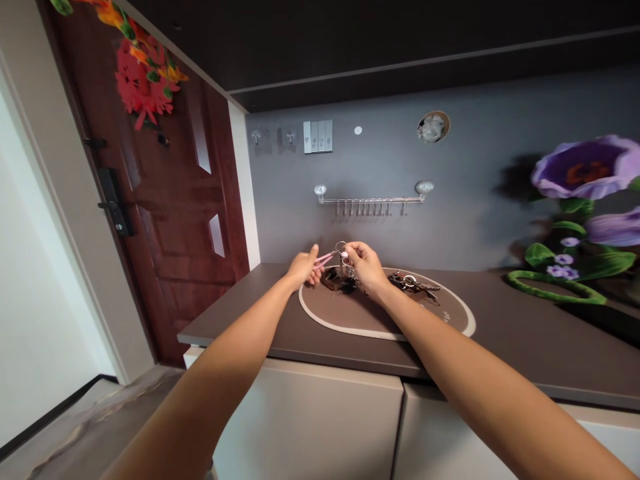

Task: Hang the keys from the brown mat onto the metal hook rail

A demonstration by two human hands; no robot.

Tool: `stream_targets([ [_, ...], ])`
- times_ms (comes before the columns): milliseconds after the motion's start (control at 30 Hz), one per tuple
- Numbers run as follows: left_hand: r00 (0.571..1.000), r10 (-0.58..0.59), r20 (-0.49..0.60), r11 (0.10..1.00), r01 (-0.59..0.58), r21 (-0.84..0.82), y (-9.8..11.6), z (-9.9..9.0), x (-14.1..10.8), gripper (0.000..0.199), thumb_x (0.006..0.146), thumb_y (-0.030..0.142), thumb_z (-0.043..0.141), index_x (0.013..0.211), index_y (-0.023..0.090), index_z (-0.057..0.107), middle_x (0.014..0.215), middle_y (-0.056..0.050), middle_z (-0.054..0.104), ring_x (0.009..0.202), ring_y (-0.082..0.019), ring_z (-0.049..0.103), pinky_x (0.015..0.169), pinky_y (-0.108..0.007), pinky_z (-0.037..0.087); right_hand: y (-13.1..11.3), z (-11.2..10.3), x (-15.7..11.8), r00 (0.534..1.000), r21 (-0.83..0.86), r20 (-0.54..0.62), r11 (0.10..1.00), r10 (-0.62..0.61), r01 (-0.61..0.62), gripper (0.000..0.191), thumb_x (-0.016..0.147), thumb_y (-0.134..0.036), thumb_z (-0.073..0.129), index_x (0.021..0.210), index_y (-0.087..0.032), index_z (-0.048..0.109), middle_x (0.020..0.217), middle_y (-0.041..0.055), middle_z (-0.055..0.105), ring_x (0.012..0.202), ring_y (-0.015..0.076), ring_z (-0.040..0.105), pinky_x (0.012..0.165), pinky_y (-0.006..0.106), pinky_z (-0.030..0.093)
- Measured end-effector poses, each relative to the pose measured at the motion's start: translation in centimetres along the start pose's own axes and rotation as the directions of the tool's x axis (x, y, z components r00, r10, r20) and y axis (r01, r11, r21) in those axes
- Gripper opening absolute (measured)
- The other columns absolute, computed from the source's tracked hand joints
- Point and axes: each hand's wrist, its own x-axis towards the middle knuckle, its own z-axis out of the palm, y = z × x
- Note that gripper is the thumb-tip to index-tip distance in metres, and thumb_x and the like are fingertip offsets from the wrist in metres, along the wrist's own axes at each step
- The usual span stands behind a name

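Note:
My left hand is closed on a pink strap that joins a metal key ring. At the ring's right side, the fingers of my right hand pinch it, and small keys hang beneath. Both hands are just above an oval brown mat with a pale rim. Dark items, partly hidden by my right hand, lie on the mat below the ring. To the right of that hand, another bunch of keys rests on the mat.
A suction-mounted hook rail is on the grey wall behind the hands. Light switches are above it. Large purple flowers stand at the right. A dark cabinet overhangs the counter. A red-brown door is at the left.

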Motion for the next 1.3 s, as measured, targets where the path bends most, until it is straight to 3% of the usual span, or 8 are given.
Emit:
stream_targets([
  [167, 0.990, 0.127, 0.062, 0.980, -0.135, 0.146, -0.1, 0.5, -0.3, 0.061, 0.078, 0.062, 0.027, 0.059, 0.011, 0.054, 0.046, -0.002, 0.054, 0.037, -0.008, 0.050, 0.040, -0.019, 0.037, 0.0, -0.2, 0.0, 0.999, 0.057, -0.035, 0.998, 0.031, -0.029, 0.026, 0.065, -0.040, 0.061, 0.077, -0.018, 0.055, 0.064, -0.0031, 0.054, 0.056, 0.0081, 0.045, 0.056, 0.022, 0.037],
  [300, 0.969, 0.242, 0.050, 0.936, -0.247, 0.251, 0.0, 0.5, -0.6, 0.059, 0.080, 0.059, 0.026, 0.064, 0.011, 0.057, 0.048, -0.002, 0.056, 0.044, -0.009, 0.053, 0.046, -0.020, 0.039, 0.1, -0.5, 0.2, 0.999, 0.046, -0.039, 0.999, 0.009, -0.007, 0.025, 0.064, -0.040, 0.062, 0.076, -0.018, 0.058, 0.067, -0.0027, 0.055, 0.060, 0.0090, 0.046, 0.060, 0.022, 0.038],
  [467, 0.899, 0.431, 0.077, 0.724, -0.395, 0.566, 0.1, 0.4, -1.0, 0.058, 0.083, 0.053, 0.024, 0.058, 0.014, 0.060, 0.054, -0.004, 0.059, 0.052, -0.011, 0.052, 0.054, -0.022, 0.034, 0.1, -0.4, 0.4, 0.998, 0.081, -0.069, 0.997, -0.011, 0.017, 0.026, 0.063, -0.042, 0.063, 0.073, -0.018, 0.058, 0.065, -0.0034, 0.054, 0.059, 0.0082, 0.046, 0.062, 0.022, 0.039],
  [567, 0.875, 0.482, 0.031, 0.640, -0.376, 0.670, 0.1, 0.4, -1.0, 0.053, 0.085, 0.048, 0.025, 0.062, 0.015, 0.060, 0.062, -0.005, 0.061, 0.056, -0.012, 0.051, 0.053, -0.023, 0.030, -0.4, -0.1, 0.3, 0.996, 0.173, -0.075, 0.984, 0.049, -0.036, 0.029, 0.060, -0.042, 0.066, 0.072, -0.018, 0.056, 0.066, -0.0038, 0.054, 0.057, 0.0075, 0.046, 0.060, 0.022, 0.041],
  [700, 0.852, 0.519, -0.064, 0.597, -0.308, 0.741, -0.1, 0.3, -0.8, 0.046, 0.087, 0.040, 0.026, 0.067, 0.016, 0.060, 0.070, -0.006, 0.062, 0.063, -0.013, 0.052, 0.057, -0.025, 0.028, -1.3, 0.5, 1.0, 0.990, 0.186, -0.095, 0.979, 0.108, -0.089, 0.031, 0.059, -0.043, 0.066, 0.073, -0.018, 0.054, 0.061, -0.0045, 0.052, 0.056, 0.0077, 0.048, 0.056, 0.022, 0.043],
  [1000, 0.846, 0.504, -0.177, 0.614, -0.206, 0.762, 0.0, -0.1, -0.7, 0.040, 0.088, 0.035, 0.025, 0.073, 0.017, 0.058, 0.077, -0.007, 0.063, 0.069, -0.014, 0.055, 0.059, -0.025, 0.029, -3.1, 3.1, 6.5, 0.952, 0.256, -0.232, 0.957, 0.197, -0.136, 0.014, 0.072, -0.028, 0.058, 0.067, -0.016, 0.051, 0.048, -0.0058, 0.046, 0.045, 0.0050, 0.048, 0.054, 0.021, 0.048],
  [1300, 0.839, 0.516, -0.174, 0.600, -0.208, 0.773, 0.2, -0.1, -0.8, 0.042, 0.088, 0.036, 0.025, 0.074, 0.017, 0.059, 0.077, -0.008, 0.063, 0.069, -0.015, 0.055, 0.060, -0.025, 0.030, -2.4, 5.2, 10.5, 0.887, 0.318, -0.384, 0.939, 0.255, -0.132, 0.022, 0.079, -0.017, 0.048, 0.058, -0.017, 0.043, 0.041, -0.0056, 0.044, 0.039, 0.0057, 0.046, 0.045, 0.020, 0.049],
])
